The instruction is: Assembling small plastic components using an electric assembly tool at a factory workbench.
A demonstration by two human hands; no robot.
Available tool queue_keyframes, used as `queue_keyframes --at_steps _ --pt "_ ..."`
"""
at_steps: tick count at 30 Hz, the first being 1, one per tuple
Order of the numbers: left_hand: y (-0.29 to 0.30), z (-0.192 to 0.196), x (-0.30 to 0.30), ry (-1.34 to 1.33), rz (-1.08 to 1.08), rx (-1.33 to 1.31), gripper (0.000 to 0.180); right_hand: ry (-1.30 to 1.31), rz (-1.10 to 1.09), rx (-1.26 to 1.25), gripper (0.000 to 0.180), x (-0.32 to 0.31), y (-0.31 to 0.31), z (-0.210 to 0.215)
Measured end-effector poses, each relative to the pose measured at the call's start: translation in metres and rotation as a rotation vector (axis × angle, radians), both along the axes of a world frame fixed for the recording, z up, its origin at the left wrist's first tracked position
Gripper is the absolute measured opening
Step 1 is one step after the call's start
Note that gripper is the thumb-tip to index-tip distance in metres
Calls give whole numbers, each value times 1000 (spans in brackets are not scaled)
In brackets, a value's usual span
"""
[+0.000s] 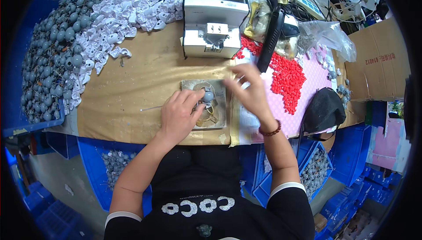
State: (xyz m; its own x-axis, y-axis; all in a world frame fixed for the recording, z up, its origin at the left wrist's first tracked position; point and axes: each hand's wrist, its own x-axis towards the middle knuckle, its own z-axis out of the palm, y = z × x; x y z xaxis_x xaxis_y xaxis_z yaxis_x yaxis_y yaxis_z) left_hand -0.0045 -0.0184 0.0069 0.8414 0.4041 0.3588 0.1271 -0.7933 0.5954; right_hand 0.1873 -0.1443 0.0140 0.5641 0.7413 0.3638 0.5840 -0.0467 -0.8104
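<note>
One grey round part (208,95) sits on a single square metal plate (220,108) at the table's front edge, pinched by the fingertips of the left hand (179,117). The right hand (249,91) hovers just beside it, fingers spread and blurred; whether it holds anything cannot be told. Behind stands one white machine (214,15). Red caps (288,77) lie in a heap too many to count, partly hidden by one black tool (271,35). Grey parts (48,64) and white parts (136,7) pile up at the left, uncountable.
</note>
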Motion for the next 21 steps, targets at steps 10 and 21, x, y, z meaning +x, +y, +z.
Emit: queue_keyframes --at_steps 10,21 --pt "1 2 2 32 -29 -95 34 588 -46 226 13 -34 31 -5" --pt "61 69 -92 537 -254 -39 26 -115 209 9 7 0 13 1"
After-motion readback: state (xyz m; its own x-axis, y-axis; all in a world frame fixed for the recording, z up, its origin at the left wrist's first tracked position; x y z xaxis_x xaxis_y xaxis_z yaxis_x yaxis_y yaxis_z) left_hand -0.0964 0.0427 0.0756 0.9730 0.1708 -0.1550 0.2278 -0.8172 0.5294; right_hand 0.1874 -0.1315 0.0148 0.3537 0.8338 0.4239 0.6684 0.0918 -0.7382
